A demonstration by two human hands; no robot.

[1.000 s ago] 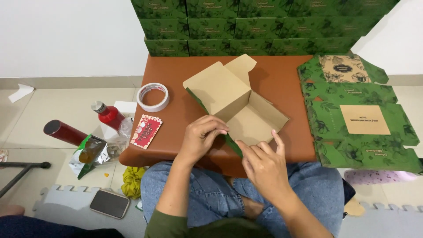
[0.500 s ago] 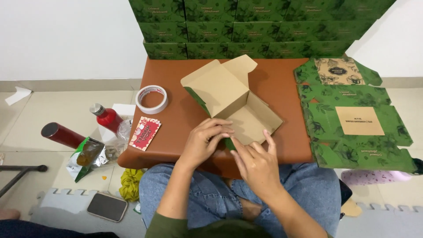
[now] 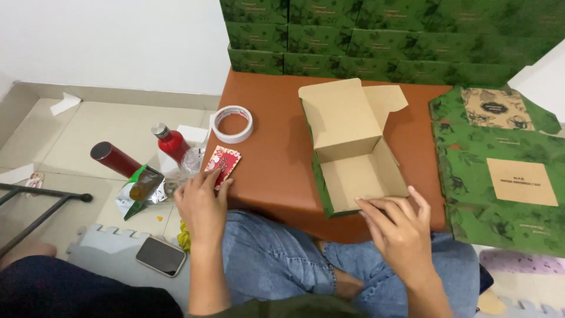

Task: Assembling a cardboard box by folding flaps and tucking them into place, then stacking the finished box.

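The left hand lies at the front left corner of the low brown table, its fingers curled loosely with the fingertips resting on a small red card packet with a floral print; whether it actually pinches the packet cannot be told, since the fingers cover its near end. The packet sits right at the table's left edge, just in front of a roll of white tape that lies flat near the same edge. The right hand is at the table's front edge with its fingers spread wide, fingertips touching the near wall of an open cardboard box, plain brown inside and green leaf-printed outside. The box stands towards the middle of the table, its lid tilted up and back and a side flap standing out to the right. A stack of flat, unfolded green leaf-printed box blanks lies along the table's right edge, and a wall of closed green boxes is piled along its far edge. On the tiled floor left of the table are a red bottle with a silver cap, a dark red cylindrical flask lying on its side, a crumpled foil snack bag and a black phone on a grey foam mat.
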